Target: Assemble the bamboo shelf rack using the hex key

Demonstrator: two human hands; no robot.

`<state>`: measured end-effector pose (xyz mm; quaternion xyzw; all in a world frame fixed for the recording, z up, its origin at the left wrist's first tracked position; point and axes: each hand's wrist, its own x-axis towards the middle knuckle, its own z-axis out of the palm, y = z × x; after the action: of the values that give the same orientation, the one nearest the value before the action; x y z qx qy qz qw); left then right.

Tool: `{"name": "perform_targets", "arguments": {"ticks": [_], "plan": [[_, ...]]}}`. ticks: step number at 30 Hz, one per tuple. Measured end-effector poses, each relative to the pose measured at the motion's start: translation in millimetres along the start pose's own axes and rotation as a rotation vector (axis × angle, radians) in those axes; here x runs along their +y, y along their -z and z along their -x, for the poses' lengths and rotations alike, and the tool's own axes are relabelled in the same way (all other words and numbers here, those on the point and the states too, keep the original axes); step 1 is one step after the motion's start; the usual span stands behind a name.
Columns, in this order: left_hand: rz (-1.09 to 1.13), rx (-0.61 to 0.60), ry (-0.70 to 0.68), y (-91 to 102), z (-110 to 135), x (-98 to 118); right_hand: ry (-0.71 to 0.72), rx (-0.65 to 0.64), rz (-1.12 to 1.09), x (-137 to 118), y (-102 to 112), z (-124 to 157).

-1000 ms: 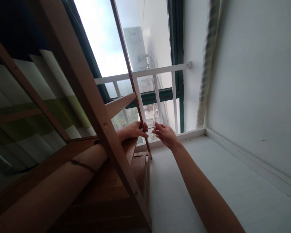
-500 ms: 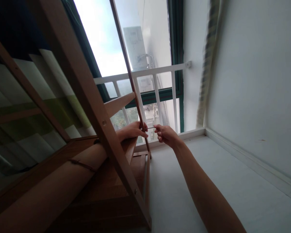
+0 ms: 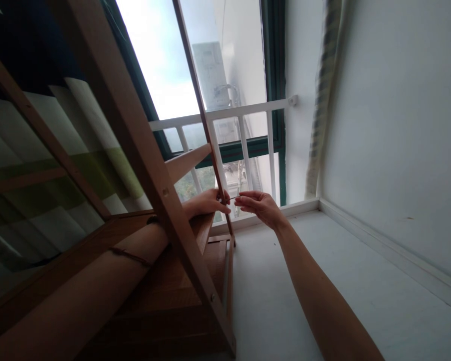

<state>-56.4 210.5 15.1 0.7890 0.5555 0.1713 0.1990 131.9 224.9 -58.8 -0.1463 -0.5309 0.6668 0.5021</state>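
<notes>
My left arm reaches through a wooden rack, and my left hand (image 3: 205,202) is closed round the spot where a slim wooden post (image 3: 201,108) meets a shelf board (image 3: 188,161). Just right of the post, my right hand (image 3: 261,206) pinches the end of a thin metal rod (image 3: 232,199) with thumb and fingertips. The rod points sideways into the post. What kind of tool it is I cannot make out. A thick wooden beam (image 3: 135,145) of the rack crosses in front of my left forearm.
The rack's lower shelves (image 3: 165,286) fill the bottom left. Behind the hands is a window with a white railing (image 3: 248,108) and a dark green frame (image 3: 272,50). A curtain (image 3: 321,100) hangs at the right. Striped fabric (image 3: 78,130) lies at the left, a white surface (image 3: 342,281) at the right.
My right hand curled its fingers round the rod half a second ago and now has them stretched out again, wrist rolled over. My left hand has stayed on the post.
</notes>
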Motion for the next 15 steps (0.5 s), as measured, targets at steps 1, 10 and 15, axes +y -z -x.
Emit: {"name": "perform_targets", "arguments": {"ticks": [1,10,15], "plan": [[0.003,0.001,-0.001,-0.1,0,-1,0.014,0.023,0.034,1,-2,-1],[0.011,0.007,-0.019,-1.3,-4,-6,-0.339,0.254,-0.185,3,-24,-10],[-0.003,0.000,0.004,-0.6,-2,-3,-0.153,0.177,-0.106,-2,-15,-5]]}}
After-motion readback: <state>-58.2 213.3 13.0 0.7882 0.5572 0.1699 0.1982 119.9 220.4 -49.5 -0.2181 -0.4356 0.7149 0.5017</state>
